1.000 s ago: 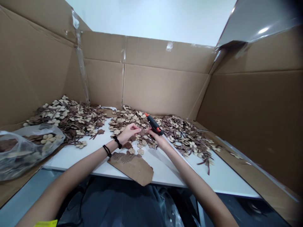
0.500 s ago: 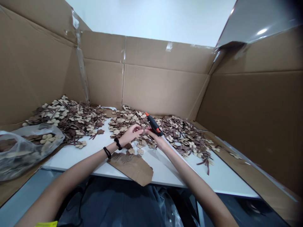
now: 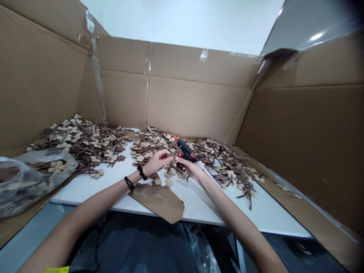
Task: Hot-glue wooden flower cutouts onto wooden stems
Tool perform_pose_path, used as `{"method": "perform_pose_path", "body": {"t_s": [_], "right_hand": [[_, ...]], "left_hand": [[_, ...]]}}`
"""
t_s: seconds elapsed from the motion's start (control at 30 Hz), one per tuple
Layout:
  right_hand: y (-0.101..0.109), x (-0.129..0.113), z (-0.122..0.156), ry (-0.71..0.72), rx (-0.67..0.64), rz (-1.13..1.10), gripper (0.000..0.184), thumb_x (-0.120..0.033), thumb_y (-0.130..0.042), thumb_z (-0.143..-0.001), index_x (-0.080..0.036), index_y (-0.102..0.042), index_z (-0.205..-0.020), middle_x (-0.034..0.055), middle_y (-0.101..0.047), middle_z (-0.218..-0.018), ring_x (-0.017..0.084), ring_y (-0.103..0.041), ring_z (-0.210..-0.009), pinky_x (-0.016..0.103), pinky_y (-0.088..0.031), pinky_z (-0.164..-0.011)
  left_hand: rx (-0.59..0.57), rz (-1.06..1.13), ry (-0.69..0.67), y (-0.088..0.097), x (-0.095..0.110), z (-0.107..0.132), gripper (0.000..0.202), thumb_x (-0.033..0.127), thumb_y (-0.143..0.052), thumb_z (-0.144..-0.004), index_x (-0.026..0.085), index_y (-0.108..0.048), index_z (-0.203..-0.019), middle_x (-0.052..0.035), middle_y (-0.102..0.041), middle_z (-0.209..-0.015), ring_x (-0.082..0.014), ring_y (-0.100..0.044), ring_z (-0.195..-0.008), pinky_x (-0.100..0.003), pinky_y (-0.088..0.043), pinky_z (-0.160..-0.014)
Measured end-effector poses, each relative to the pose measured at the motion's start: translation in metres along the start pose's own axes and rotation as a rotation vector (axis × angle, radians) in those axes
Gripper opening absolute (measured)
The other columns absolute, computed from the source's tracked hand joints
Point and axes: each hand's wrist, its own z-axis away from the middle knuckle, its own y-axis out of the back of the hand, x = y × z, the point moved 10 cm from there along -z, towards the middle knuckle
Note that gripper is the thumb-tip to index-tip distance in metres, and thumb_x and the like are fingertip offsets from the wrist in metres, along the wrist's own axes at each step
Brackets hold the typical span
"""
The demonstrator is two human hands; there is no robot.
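Over the middle of the table, my left hand (image 3: pixel 158 160) and my right hand (image 3: pixel 189 165) meet at the fingertips. Between them is a small brown flower cutout (image 3: pixel 173 158), partly covered by fingers and pinched by my left thumb and forefinger. A black hot glue gun (image 3: pixel 185 149) with an orange nozzle rests in my right hand, its tip pointing up and away to the left. From its rear a white glue stick (image 3: pixel 209 172) runs back along my forearm. My right thumb reaches to the cutout's edge; the grip beneath is partly hidden.
Heaps of beige and brown flower cutouts (image 3: pixel 76 142) with thin strips cover the back of the white table (image 3: pixel 204 203). A torn cardboard piece (image 3: pixel 160 203) lies at the front edge. A clear plastic bag (image 3: pixel 34 185) stands left. Tall cardboard walls (image 3: pixel 196 102) enclose three sides.
My right hand has turned slightly, and more of the glue gun's underside and red trigger area now shows. The left hand stays almost still with the cutout.
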Motion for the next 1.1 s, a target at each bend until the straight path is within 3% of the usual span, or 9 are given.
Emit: {"method": "perform_pose_path", "body": {"t_s": [0.3, 0.5, 0.73, 0.87, 0.93, 1.0, 1.07, 1.1], "right_hand": [[-0.002, 0.002, -0.001, -0.015, -0.034, -0.017, 0.030, -0.033, -0.080, -0.058, -0.022, -0.059, -0.077, -0.0033, -0.058, -0.078, 0.014, -0.051, -0.076, 0.028, -0.038, -0.073], [-0.004, -0.003, 0.002, -0.010, -0.037, -0.032, 0.030, -0.031, -0.080, -0.058, -0.022, -0.059, -0.077, -0.0029, -0.057, -0.078, 0.014, -0.050, -0.075, 0.029, -0.038, -0.074], [-0.001, -0.002, 0.000, 0.020, -0.024, -0.006, 0.030, -0.032, -0.079, -0.060, -0.022, -0.058, -0.078, -0.0033, -0.059, -0.077, 0.014, -0.053, -0.075, 0.028, -0.039, -0.075], [0.008, -0.006, -0.003, 0.074, 0.069, -0.009, 0.028, -0.037, -0.076, -0.062, -0.023, -0.058, -0.079, -0.0014, -0.062, -0.081, 0.017, -0.058, -0.082, 0.031, -0.042, -0.081], [0.017, -0.016, -0.003, 0.143, 0.148, -0.046, 0.026, -0.038, -0.074, -0.064, -0.023, -0.058, -0.079, -0.0012, -0.063, -0.081, 0.018, -0.060, -0.082, 0.031, -0.043, -0.082], [0.025, -0.028, -0.002, 0.221, 0.215, -0.098, 0.024, -0.036, -0.074, -0.065, -0.024, -0.057, -0.078, -0.0024, -0.061, -0.078, 0.016, -0.059, -0.078, 0.031, -0.044, -0.081], [0.031, -0.037, -0.001, 0.272, 0.263, -0.139, 0.023, -0.033, -0.075, -0.064, -0.024, -0.057, -0.077, -0.0038, -0.059, -0.076, 0.014, -0.057, -0.074, 0.029, -0.044, -0.079], [0.034, -0.039, -0.001, 0.281, 0.282, -0.156, 0.023, -0.031, -0.075, -0.063, -0.024, -0.057, -0.077, -0.0042, -0.058, -0.075, 0.014, -0.057, -0.073, 0.028, -0.044, -0.077]], "left_hand": [[0.024, -0.031, -0.021, 0.006, -0.004, -0.002, 0.027, 0.040, -0.061, -0.078, 0.013, -0.059, -0.079, 0.0004, -0.054, -0.071, -0.0097, -0.044, -0.063, -0.022, -0.036, -0.058], [0.030, 0.004, 0.034, 0.008, -0.014, -0.003, 0.028, 0.041, -0.063, -0.076, 0.013, -0.061, -0.079, 0.0014, -0.053, -0.067, -0.0089, -0.044, -0.058, -0.021, -0.034, -0.054], [0.040, -0.074, 0.102, 0.009, -0.025, -0.005, 0.034, 0.045, -0.062, -0.076, 0.012, -0.066, -0.081, -0.0042, -0.064, -0.077, -0.0140, -0.054, -0.068, -0.025, -0.041, -0.062], [-0.017, -0.220, 0.018, 0.020, -0.012, -0.011, 0.032, 0.041, -0.059, -0.079, 0.014, -0.067, -0.094, -0.0054, -0.068, -0.093, -0.0167, -0.059, -0.081, -0.027, -0.044, -0.072], [-0.046, -0.385, -0.011, 0.043, -0.002, -0.013, 0.027, 0.036, -0.060, -0.078, 0.016, -0.068, -0.094, -0.0038, -0.068, -0.093, -0.0161, -0.059, -0.080, -0.027, -0.044, -0.074], [0.060, -0.480, 0.053, 0.096, 0.004, -0.012, 0.025, 0.036, -0.062, -0.076, 0.016, -0.068, -0.088, -0.0027, -0.068, -0.084, -0.0152, -0.058, -0.074, -0.028, -0.045, -0.072], [0.492, -0.394, 0.036, 0.185, 0.022, 0.002, 0.032, 0.038, -0.066, -0.074, 0.014, -0.065, -0.094, -0.0041, -0.066, -0.089, -0.0160, -0.058, -0.081, -0.029, -0.045, -0.076], [0.635, -0.378, 0.019, 0.221, 0.029, 0.012, 0.037, 0.041, -0.057, -0.082, 0.014, -0.059, -0.107, -0.0055, -0.063, -0.101, -0.0170, -0.055, -0.094, -0.032, -0.043, -0.084]]}}
